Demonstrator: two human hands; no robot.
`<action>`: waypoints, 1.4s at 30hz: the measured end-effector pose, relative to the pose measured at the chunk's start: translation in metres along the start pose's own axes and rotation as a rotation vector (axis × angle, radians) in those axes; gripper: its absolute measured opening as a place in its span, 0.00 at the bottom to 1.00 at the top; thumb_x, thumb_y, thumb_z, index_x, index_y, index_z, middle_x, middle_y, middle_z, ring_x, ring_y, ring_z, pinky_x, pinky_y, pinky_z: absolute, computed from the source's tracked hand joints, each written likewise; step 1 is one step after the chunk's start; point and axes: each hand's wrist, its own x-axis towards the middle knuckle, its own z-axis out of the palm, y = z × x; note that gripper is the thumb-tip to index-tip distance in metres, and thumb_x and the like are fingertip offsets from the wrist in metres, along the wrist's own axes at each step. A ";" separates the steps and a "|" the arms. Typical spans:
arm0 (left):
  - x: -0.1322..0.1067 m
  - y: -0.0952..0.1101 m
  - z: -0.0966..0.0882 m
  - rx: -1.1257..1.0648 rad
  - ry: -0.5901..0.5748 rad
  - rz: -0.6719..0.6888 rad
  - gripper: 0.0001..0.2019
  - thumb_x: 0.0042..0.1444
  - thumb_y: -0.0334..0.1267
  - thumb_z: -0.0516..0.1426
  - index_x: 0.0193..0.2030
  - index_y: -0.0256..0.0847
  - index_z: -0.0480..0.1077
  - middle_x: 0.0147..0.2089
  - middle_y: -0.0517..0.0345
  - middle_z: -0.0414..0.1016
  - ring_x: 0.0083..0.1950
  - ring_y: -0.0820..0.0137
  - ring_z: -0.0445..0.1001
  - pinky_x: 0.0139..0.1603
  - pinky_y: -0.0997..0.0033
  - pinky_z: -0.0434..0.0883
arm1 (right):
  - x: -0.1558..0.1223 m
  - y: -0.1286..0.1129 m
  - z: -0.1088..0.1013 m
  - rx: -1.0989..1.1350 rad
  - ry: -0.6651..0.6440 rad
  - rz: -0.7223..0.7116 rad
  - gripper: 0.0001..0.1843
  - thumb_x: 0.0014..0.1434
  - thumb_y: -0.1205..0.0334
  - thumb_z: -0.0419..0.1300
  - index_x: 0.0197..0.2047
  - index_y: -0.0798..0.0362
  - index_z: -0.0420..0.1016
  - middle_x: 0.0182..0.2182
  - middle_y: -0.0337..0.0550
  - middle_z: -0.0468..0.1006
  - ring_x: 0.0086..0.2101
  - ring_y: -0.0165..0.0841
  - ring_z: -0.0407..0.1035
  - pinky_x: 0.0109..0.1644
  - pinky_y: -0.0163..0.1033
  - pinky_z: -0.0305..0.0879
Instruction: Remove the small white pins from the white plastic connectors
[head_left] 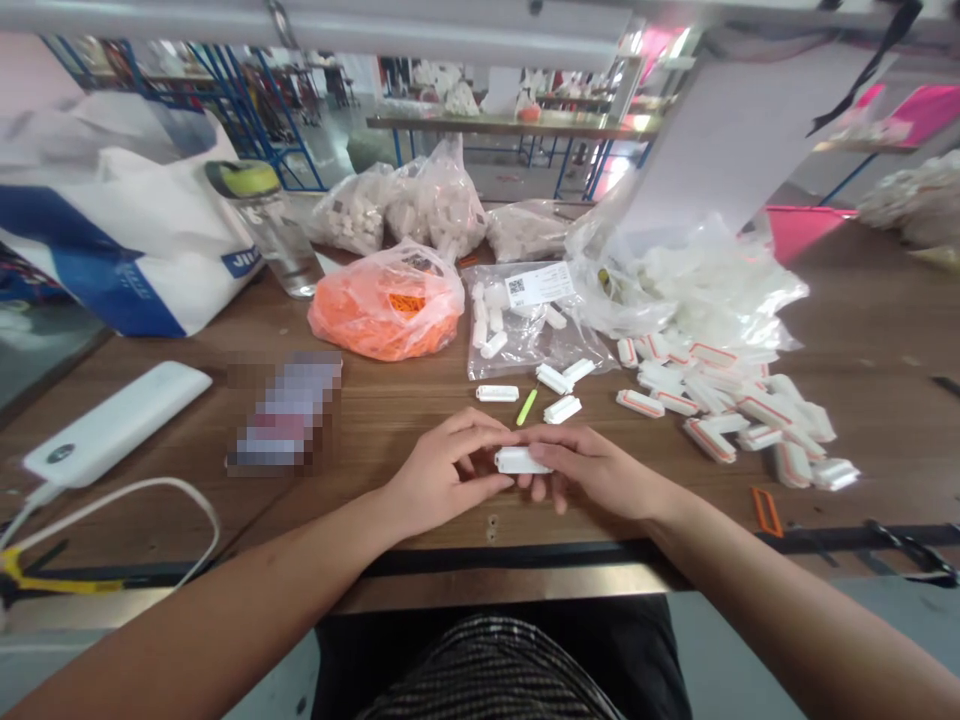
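Observation:
A small white oblong plastic piece point(517, 461) is held level just above the table near its front edge. My right hand point(600, 465) grips its right end, thumb on the front face and fingers behind. Around the left end curl the fingers of my left hand point(439, 470), thumb tip at its lower edge and index finger along the top. Beyond my hands lie a few similar white pieces point(497, 393) and a thin yellow-green tool point(527, 407). To the right is a loose pile of white pieces point(712, 390), many with orange strips along them.
An orange rectangular ring point(766, 512) lies at front right. Behind stand a bag of orange parts point(386, 310), a clear bag of white pieces point(517, 335) and more plastic bags point(435, 200). A bottle point(274, 235), phone point(289, 410) and cabled power bank point(120, 425) are leftward.

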 end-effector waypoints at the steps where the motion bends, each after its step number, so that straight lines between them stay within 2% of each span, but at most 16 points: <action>1: 0.000 0.000 0.000 0.008 -0.005 -0.002 0.16 0.55 0.32 0.62 0.51 0.43 0.73 0.46 0.53 0.72 0.39 0.73 0.73 0.28 0.79 0.73 | 0.002 0.004 0.001 0.036 -0.007 0.016 0.18 0.64 0.53 0.55 0.49 0.56 0.74 0.30 0.41 0.76 0.26 0.26 0.71 0.22 0.28 0.68; 5: 0.000 0.003 0.001 0.025 0.008 -0.003 0.11 0.56 0.32 0.62 0.46 0.39 0.75 0.42 0.53 0.74 0.36 0.75 0.73 0.28 0.79 0.72 | 0.006 0.011 0.001 0.108 0.006 0.045 0.21 0.64 0.54 0.55 0.55 0.57 0.71 0.26 0.39 0.75 0.23 0.25 0.69 0.20 0.28 0.65; 8: -0.001 0.006 0.003 -0.008 0.021 -0.049 0.09 0.55 0.33 0.62 0.44 0.38 0.76 0.40 0.53 0.74 0.35 0.75 0.73 0.28 0.79 0.71 | 0.005 0.011 0.002 0.039 0.026 0.047 0.23 0.65 0.52 0.54 0.57 0.58 0.70 0.26 0.41 0.76 0.22 0.26 0.69 0.20 0.29 0.64; 10: 0.001 0.005 0.003 -0.085 0.027 -0.165 0.08 0.55 0.35 0.62 0.42 0.38 0.76 0.39 0.54 0.74 0.34 0.74 0.73 0.28 0.77 0.72 | 0.002 0.012 0.002 -0.099 0.113 0.010 0.22 0.65 0.51 0.53 0.55 0.57 0.72 0.26 0.40 0.76 0.22 0.26 0.68 0.20 0.30 0.62; 12: 0.003 0.003 0.003 -0.227 0.028 -0.343 0.10 0.55 0.37 0.61 0.43 0.37 0.75 0.36 0.55 0.75 0.33 0.73 0.73 0.28 0.76 0.72 | 0.001 0.013 0.003 -0.247 0.225 -0.059 0.20 0.62 0.52 0.57 0.53 0.55 0.74 0.25 0.39 0.75 0.22 0.25 0.67 0.22 0.30 0.62; 15: 0.005 -0.001 0.001 -0.411 0.022 -0.527 0.12 0.54 0.39 0.61 0.44 0.37 0.74 0.35 0.55 0.76 0.36 0.70 0.74 0.27 0.76 0.72 | 0.000 0.016 0.003 -0.366 0.325 -0.138 0.17 0.58 0.56 0.62 0.49 0.53 0.76 0.29 0.40 0.77 0.26 0.27 0.68 0.29 0.33 0.66; 18: 0.006 -0.003 -0.001 -0.466 0.005 -0.559 0.14 0.52 0.36 0.63 0.45 0.37 0.73 0.37 0.54 0.77 0.38 0.70 0.74 0.30 0.75 0.73 | 0.001 0.017 0.002 -0.378 0.340 -0.137 0.15 0.57 0.58 0.63 0.48 0.52 0.77 0.32 0.41 0.79 0.29 0.28 0.70 0.32 0.35 0.67; 22: 0.005 -0.003 -0.001 -0.524 -0.004 -0.571 0.17 0.49 0.33 0.64 0.48 0.37 0.73 0.37 0.56 0.77 0.34 0.74 0.73 0.31 0.75 0.72 | 0.001 0.014 0.002 -0.291 0.288 -0.073 0.16 0.57 0.56 0.62 0.47 0.54 0.78 0.26 0.40 0.77 0.24 0.27 0.68 0.25 0.32 0.63; 25: 0.006 -0.001 0.000 -0.529 -0.002 -0.593 0.17 0.49 0.33 0.64 0.48 0.37 0.73 0.36 0.57 0.77 0.33 0.74 0.74 0.29 0.76 0.71 | 0.001 0.014 0.003 -0.254 0.273 -0.049 0.17 0.58 0.53 0.61 0.45 0.56 0.78 0.26 0.42 0.78 0.22 0.27 0.68 0.21 0.31 0.62; 27: 0.008 0.002 0.000 -0.505 0.026 -0.631 0.17 0.50 0.33 0.64 0.48 0.37 0.72 0.38 0.55 0.77 0.35 0.72 0.76 0.28 0.77 0.71 | 0.002 0.016 0.006 -0.333 0.338 -0.116 0.17 0.59 0.53 0.60 0.45 0.55 0.78 0.25 0.41 0.78 0.21 0.27 0.68 0.21 0.31 0.63; 28: 0.010 0.004 -0.001 -0.488 0.047 -0.663 0.16 0.52 0.33 0.63 0.49 0.37 0.72 0.40 0.54 0.78 0.35 0.71 0.77 0.27 0.77 0.71 | 0.002 0.018 0.007 -0.424 0.399 -0.196 0.16 0.59 0.55 0.61 0.46 0.55 0.79 0.24 0.40 0.77 0.21 0.27 0.68 0.22 0.32 0.64; 31: 0.011 0.008 0.000 -0.490 0.078 -0.752 0.12 0.57 0.36 0.59 0.48 0.38 0.73 0.42 0.51 0.79 0.33 0.72 0.78 0.24 0.79 0.69 | 0.003 0.023 0.014 -0.821 0.619 -0.533 0.13 0.58 0.60 0.61 0.45 0.55 0.79 0.23 0.39 0.77 0.22 0.27 0.68 0.26 0.34 0.66; 33: 0.010 0.010 0.001 -0.569 0.060 -0.765 0.12 0.60 0.40 0.57 0.46 0.38 0.74 0.43 0.50 0.79 0.35 0.71 0.79 0.25 0.79 0.70 | 0.001 0.025 0.018 -1.085 0.675 -0.696 0.12 0.59 0.63 0.61 0.45 0.55 0.79 0.26 0.42 0.79 0.24 0.29 0.70 0.28 0.35 0.68; 35: 0.007 0.010 0.004 -0.659 0.028 -0.730 0.13 0.60 0.43 0.58 0.46 0.39 0.75 0.44 0.50 0.79 0.38 0.69 0.79 0.27 0.78 0.71 | -0.003 0.025 0.021 -1.271 0.622 -0.751 0.12 0.61 0.65 0.59 0.47 0.52 0.79 0.32 0.46 0.82 0.29 0.32 0.74 0.31 0.37 0.69; 38: 0.002 0.008 0.007 -0.701 -0.001 -0.641 0.16 0.57 0.43 0.61 0.51 0.41 0.73 0.45 0.52 0.79 0.43 0.68 0.78 0.33 0.75 0.73 | -0.010 0.023 0.022 -1.392 0.509 -0.716 0.14 0.63 0.67 0.57 0.50 0.49 0.79 0.41 0.47 0.83 0.34 0.35 0.76 0.33 0.40 0.70; 42: 0.001 0.002 0.007 -0.695 0.011 -0.552 0.24 0.55 0.38 0.62 0.59 0.44 0.68 0.50 0.53 0.77 0.46 0.68 0.75 0.43 0.67 0.74 | -0.011 0.023 0.023 -1.413 0.487 -0.677 0.14 0.63 0.65 0.56 0.50 0.48 0.79 0.44 0.47 0.82 0.34 0.36 0.75 0.33 0.41 0.70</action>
